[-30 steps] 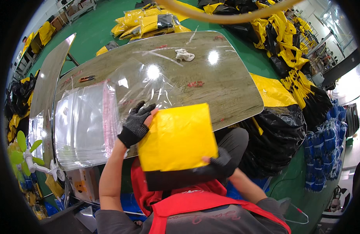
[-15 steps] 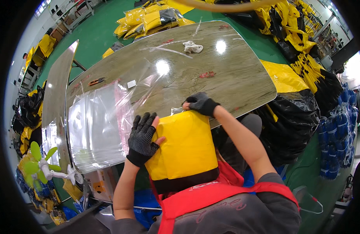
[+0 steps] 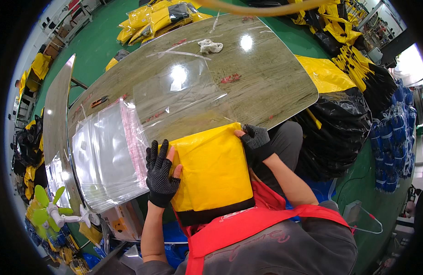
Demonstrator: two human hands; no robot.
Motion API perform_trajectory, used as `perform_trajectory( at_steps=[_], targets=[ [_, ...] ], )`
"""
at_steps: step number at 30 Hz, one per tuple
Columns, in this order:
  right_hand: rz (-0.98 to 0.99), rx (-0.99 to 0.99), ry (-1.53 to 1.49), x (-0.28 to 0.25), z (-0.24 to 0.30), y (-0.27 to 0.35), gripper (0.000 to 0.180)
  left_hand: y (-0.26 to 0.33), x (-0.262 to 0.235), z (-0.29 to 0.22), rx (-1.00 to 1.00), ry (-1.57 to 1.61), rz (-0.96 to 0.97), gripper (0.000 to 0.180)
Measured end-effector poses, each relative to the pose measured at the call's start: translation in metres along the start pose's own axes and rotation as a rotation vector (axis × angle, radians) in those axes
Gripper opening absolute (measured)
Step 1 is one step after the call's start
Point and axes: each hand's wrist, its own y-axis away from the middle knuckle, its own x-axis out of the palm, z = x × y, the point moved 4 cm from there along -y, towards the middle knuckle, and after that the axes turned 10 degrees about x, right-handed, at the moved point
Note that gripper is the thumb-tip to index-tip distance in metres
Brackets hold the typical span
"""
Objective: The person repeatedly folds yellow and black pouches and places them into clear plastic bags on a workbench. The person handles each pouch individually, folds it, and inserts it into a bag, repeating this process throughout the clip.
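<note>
A folded yellow item of smooth sheet material with a black band (image 3: 212,169) lies at the near table edge, against my red apron. What it is when unfolded cannot be told. My left hand (image 3: 161,176), in a black dotted glove with bare thumb and fingertip, rests along its left side, fingers stretched out and thumb on top. At its far right corner, my gloved right hand (image 3: 256,140) pinches the edge, thumb above and fingers partly hidden. A clear plastic bag (image 3: 179,94) lies flat just beyond the item's far edge.
Left of my hands lies a stack of clear bags (image 3: 106,151) on the wood-patterned table (image 3: 266,78). A cutter (image 3: 99,101) and a crumpled white cloth (image 3: 210,46) sit farther off. A green fan (image 3: 51,208) stands left; black and yellow bundles (image 3: 335,133) lie right.
My right hand has moved from the item's far edge to its far right corner. The clear bag, raised and creased before, now lies flatter on the table. My left hand stays at the left side.
</note>
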Motion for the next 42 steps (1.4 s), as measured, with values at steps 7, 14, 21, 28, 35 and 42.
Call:
perform_trajectory(
  at_steps=[7, 14, 21, 28, 35, 42],
  targets=[
    [-0.337, -0.018, -0.026, -0.009, -0.006, 0.035, 0.03, 0.054, 0.04, 0.058, -0.786, 1.262, -0.471, 0.067],
    [-0.358, 0.131, -0.354, 0.027, -0.008, 0.046, 0.03, 0.026, 0.031, 0.052, -0.775, 1.49, -0.281, 0.049],
    [-0.246, -0.11, -0.105, 0.038, -0.03, 0.088, 0.036, 0.054, 0.03, 0.055, -0.568, 1.33, -0.056, 0.074],
    [0.043, 0.056, -0.326, -0.001, -0.003, 0.094, 0.046, 0.078, 0.071, 0.002, -1.013, 1.228, -0.279, 0.044],
    [0.39, 0.01, -0.044, -0.055, -0.031, 0.069, 0.034, 0.078, 0.033, 0.028, -0.741, 1.142, -0.034, 0.045],
    [0.301, 0.258, -0.448, -0.004, -0.018, 0.094, 0.045, 0.045, 0.068, 0.019, -0.831, 1.563, -0.207, 0.053]
  ],
)
